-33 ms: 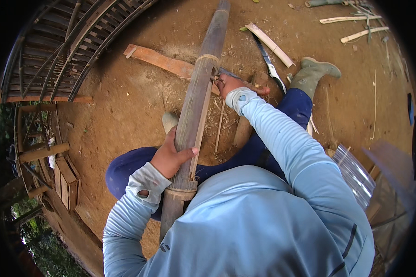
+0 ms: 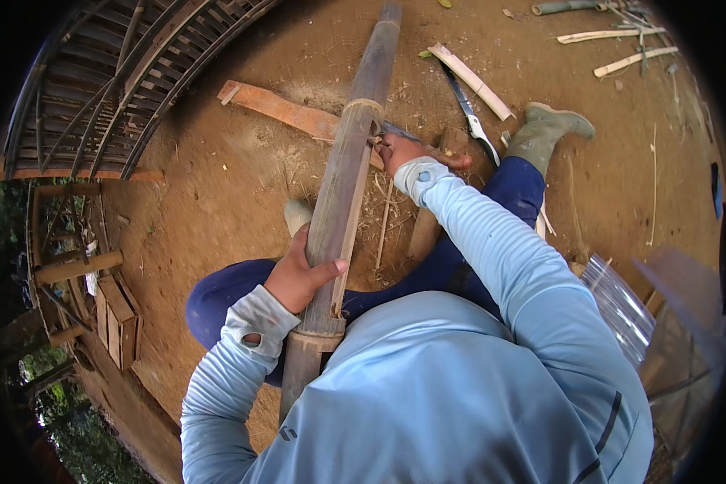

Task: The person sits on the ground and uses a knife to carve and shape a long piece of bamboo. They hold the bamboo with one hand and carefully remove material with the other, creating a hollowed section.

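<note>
A thick grey-brown bamboo pole (image 2: 340, 185) runs lengthwise from beside my body to the far edge, with a long opening cut along its right side. My left hand (image 2: 300, 274) grips its near part, thumb across the cut edge. At the far end of the opening, my right hand (image 2: 400, 152) has its fingers pinched together against the pole. A small pale bit shows at the fingertips, too small to name. Just behind that hand lies a tool with a grey blade and reddish-brown wooden handle (image 2: 460, 161); whether the hand touches it is hidden.
A saw with a white handle (image 2: 477, 127) lies beyond my right leg, beside a split bamboo piece (image 2: 472, 81). An orange-brown plank (image 2: 282, 109) lies under the pole. Shavings litter the dirt floor. A slatted bamboo structure (image 2: 81, 89) stands at far left, a wooden box (image 2: 117, 323) below it.
</note>
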`<control>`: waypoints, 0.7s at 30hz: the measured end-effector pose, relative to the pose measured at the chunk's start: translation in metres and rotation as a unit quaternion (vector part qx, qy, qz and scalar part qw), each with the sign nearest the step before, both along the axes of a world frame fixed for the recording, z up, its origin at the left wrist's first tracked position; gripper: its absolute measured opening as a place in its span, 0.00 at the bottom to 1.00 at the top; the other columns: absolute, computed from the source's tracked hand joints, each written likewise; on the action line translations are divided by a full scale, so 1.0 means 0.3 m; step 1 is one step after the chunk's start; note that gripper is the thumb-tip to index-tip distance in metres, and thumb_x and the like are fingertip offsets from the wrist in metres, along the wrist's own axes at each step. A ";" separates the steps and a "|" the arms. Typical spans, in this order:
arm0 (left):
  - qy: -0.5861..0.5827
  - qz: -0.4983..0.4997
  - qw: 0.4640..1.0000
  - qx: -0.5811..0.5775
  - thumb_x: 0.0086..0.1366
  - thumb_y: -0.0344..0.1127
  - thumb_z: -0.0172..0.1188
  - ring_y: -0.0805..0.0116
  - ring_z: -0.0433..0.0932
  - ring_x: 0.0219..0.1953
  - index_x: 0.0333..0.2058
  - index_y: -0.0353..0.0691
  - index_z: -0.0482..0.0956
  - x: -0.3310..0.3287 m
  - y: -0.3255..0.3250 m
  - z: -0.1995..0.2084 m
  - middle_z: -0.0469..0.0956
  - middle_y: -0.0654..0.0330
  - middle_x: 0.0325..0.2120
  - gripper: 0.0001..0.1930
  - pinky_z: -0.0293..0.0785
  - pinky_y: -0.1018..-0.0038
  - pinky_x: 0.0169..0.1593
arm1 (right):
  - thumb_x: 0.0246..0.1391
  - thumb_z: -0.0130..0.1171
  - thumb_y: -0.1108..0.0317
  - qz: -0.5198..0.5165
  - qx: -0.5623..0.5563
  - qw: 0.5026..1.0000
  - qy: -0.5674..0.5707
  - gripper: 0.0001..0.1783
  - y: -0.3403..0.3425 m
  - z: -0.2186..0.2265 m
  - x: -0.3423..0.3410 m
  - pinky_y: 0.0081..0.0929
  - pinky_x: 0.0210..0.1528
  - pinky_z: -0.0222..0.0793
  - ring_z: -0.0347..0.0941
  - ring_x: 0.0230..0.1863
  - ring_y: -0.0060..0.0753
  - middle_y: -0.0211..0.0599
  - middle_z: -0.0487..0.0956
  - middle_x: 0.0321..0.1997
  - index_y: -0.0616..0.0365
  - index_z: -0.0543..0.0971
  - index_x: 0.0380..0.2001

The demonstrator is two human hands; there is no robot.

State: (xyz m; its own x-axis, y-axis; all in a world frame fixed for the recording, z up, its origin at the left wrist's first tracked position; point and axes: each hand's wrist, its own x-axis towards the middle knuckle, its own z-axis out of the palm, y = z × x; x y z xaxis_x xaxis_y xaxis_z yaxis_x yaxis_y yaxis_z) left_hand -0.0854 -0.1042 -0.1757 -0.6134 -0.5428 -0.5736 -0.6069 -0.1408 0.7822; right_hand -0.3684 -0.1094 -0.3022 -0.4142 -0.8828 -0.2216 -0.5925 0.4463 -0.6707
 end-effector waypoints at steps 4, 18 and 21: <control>0.002 0.000 1.000 -0.003 0.56 0.51 0.70 0.55 0.69 0.60 0.67 0.26 0.46 0.001 0.009 0.016 0.69 0.41 0.57 0.53 0.64 0.68 0.63 | 0.65 0.48 0.56 0.029 0.012 0.999 0.008 0.17 0.028 0.002 0.028 0.50 0.49 0.70 0.75 0.46 0.63 0.58 0.80 0.42 0.57 0.76 0.44; 0.038 0.024 0.999 0.026 0.57 0.48 0.70 0.57 0.70 0.59 0.67 0.25 0.47 -0.003 0.003 0.007 0.69 0.43 0.57 0.52 0.63 0.68 0.63 | 0.65 0.48 0.51 -0.005 0.022 0.999 -0.040 0.20 0.046 -0.004 0.002 0.48 0.51 0.70 0.76 0.49 0.59 0.55 0.80 0.45 0.54 0.77 0.48; 0.049 0.028 0.998 0.024 0.58 0.47 0.70 0.57 0.69 0.60 0.67 0.25 0.47 0.011 -0.001 -0.005 0.69 0.43 0.57 0.51 0.63 0.68 0.64 | 0.59 0.57 0.46 -0.084 -0.102 0.986 -0.103 0.26 0.098 -0.052 0.057 0.42 0.49 0.71 0.77 0.45 0.57 0.57 0.80 0.43 0.58 0.76 0.47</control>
State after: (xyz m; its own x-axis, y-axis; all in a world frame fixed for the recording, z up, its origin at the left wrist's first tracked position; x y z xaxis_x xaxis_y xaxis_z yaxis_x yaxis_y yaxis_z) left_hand -0.0820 -0.1046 -0.1771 -0.6380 -0.5508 -0.5382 -0.5175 -0.2109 0.8293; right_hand -0.3512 -0.0800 -0.3179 -0.5223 -0.8410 -0.1411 -0.3633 0.3691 -0.8554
